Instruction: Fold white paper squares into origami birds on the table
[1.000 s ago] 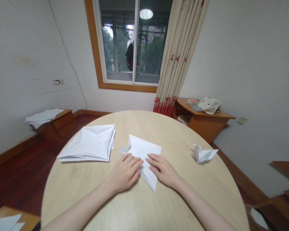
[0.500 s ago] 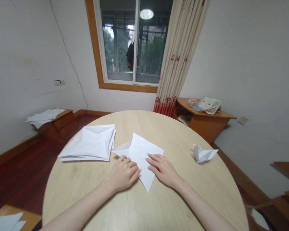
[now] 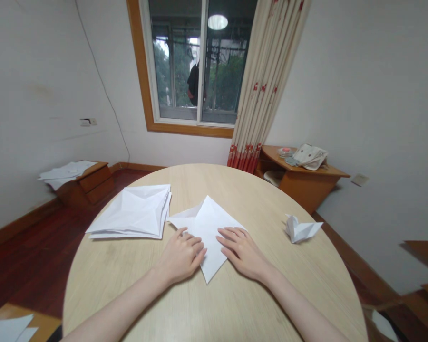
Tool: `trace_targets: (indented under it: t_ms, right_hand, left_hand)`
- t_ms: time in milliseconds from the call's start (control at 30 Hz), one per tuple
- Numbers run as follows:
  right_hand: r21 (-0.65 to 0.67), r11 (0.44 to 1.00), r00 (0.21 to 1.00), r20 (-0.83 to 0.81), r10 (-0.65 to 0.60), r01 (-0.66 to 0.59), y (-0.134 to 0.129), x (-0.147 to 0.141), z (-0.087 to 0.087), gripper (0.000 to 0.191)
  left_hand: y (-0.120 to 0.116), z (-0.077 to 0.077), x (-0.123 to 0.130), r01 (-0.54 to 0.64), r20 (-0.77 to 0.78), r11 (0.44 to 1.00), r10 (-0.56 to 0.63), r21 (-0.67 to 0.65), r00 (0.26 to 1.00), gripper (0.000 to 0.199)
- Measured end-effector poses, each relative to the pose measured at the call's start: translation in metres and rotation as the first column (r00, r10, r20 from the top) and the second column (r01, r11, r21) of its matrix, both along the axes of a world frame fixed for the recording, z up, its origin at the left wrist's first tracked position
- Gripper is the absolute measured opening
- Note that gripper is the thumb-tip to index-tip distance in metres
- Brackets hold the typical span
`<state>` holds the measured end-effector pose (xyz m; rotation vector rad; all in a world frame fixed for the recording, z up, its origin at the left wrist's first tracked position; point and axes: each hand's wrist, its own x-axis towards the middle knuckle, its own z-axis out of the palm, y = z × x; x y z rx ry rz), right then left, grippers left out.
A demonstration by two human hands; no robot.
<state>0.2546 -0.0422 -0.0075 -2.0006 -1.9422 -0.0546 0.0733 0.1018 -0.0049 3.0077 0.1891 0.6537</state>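
Note:
In front of me on the round table [image 3: 214,313] lies a partly folded white sheet of paper [image 3: 214,218], one corner pointing towards me and a raised flap at its left. My left hand [image 3: 183,254] rests at its lower left edge, fingers a little bent and apart. On the right part of the sheet my right hand [image 3: 240,249] lies with its fingers stretched out, fingertips on the paper. What lies under both palms is hidden.
A stack of creased white paper [image 3: 135,211] sits at the table's left. On the right stands a folded paper bird [image 3: 301,229]. Beyond the table are a corner cabinet [image 3: 303,183] with a cloth bag and a low drawer unit [image 3: 96,183] with papers.
The sheet has turned slightly, its near corner swinging left and its far corner right. My left hand's fingers have loosened a little; my right hand has barely shifted.

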Motion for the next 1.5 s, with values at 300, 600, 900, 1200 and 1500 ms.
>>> trace_targets:
  t_ms: [300,600,900,1200,1500]
  right_hand:
    - [-0.122,0.992,0.999,-0.027,0.039,-0.042,-0.002,0.004,0.006,0.061]
    - [-0.218,0.976,0.998,-0.068,0.012,-0.026,-0.009,0.001,0.016,0.069]
    - [-0.220,0.975,0.993,-0.120,0.004,-0.031,-0.012,0.001,0.021,0.057]
    - [-0.221,0.974,0.979,-0.202,0.005,-0.050,-0.015,0.011,0.022,0.062]
    - [-0.170,0.985,0.977,-0.215,-0.017,-0.020,-0.019,0.017,0.026,0.040]
  left_hand:
    - [-0.002,-0.001,-0.002,-0.019,0.055,0.999,0.021,-0.042,0.998,0.029]
    - [-0.003,-0.012,-0.001,-0.047,-0.018,0.999,0.047,-0.006,0.999,0.079]
    - [0.001,-0.012,0.000,-0.060,-0.020,0.998,0.059,-0.023,0.998,0.071]
    - [0.008,-0.006,-0.002,0.009,-0.022,1.000,-0.010,-0.014,1.000,0.052]
    - [0.010,0.001,-0.003,0.048,-0.033,0.997,-0.050,-0.057,0.998,0.037]
